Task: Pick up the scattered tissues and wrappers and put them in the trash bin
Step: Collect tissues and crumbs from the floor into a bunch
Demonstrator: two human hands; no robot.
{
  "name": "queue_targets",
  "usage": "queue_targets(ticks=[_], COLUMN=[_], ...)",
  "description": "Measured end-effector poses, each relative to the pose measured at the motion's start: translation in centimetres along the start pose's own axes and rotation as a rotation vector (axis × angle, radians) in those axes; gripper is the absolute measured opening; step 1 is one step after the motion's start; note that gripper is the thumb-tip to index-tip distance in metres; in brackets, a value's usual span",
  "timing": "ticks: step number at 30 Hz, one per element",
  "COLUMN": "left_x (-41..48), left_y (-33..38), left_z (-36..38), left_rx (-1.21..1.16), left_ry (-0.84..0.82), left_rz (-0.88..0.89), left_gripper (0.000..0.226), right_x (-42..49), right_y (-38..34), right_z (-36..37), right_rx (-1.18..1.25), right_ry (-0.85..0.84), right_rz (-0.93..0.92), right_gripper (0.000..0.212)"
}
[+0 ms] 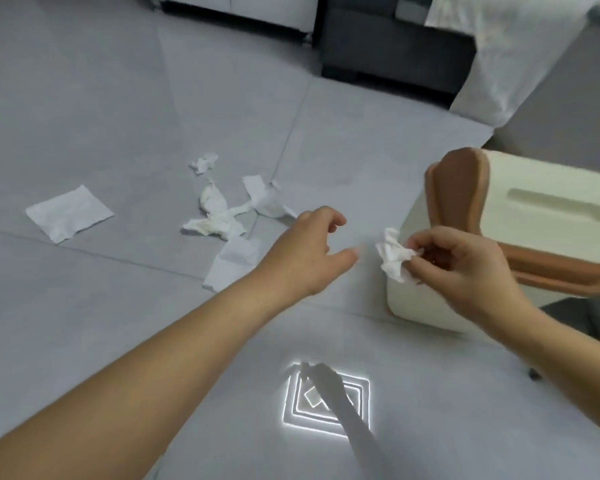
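Right hand (pixel 465 268) pinches a tissue (pixel 394 258) at center right beside the bin (pixel 430 306); left hand (pixel 312 251) hangs open, empty.

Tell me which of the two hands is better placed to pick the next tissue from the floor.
Left. The left hand is open and empty, nearest the tissue pile. The right hand holds a crumpled tissue beside the trash bin.

Trash bin (pixel 430 299) on floor (pixel 84 98) at right, bed corner (pixel 520 57) behind it. Crumpled tissue (pixel 394 254) just left of bin. Tissue cluster (pixel 229 213) centre-left, small scrap (pixel 204 162) behind it, flat tissue (pixel 69 213) far left.
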State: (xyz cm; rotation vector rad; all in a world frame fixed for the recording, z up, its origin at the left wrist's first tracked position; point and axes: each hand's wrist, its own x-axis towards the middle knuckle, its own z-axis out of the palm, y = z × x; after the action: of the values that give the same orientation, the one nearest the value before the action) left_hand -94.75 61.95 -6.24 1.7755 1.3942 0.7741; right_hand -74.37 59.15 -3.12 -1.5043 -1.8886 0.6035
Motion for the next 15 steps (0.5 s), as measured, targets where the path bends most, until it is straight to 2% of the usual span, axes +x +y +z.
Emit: queue_targets(ticks=[4,8,10,12,15], left_x=[7.8,14.0,15.5,16.0,15.9], left_y=[8.8,13.6,14.1,14.0,13.7], left_z=[6.3,10.4,10.9,10.9,10.8], left_rx=[0.115,0.385,0.504,0.606,0.659], left_ry=[0.009,-0.073,-0.127,-0.163,-0.18], left_rz=[0.182,0.276,0.251,0.235,0.227], left_gripper=[0.07,0.089,0.096,0.097,0.096], right_x=[0.7,1.9,2.4,2.8,3.3], right_y=[4.4,9.2,10.9,11.9,12.3], right_z=[-10.0,-15.3,-15.6,-14.8,-14.0], right_rx=[-0.105,-0.188,-0.282,-0.343,-0.415], right_ry=[0.126,0.228,0.139,-0.034,-0.227], right_rz=[-0.086,-0.116,-0.156,-0.142,-0.105], right_gripper=[0.04,0.031,0.021,0.013,0.018])
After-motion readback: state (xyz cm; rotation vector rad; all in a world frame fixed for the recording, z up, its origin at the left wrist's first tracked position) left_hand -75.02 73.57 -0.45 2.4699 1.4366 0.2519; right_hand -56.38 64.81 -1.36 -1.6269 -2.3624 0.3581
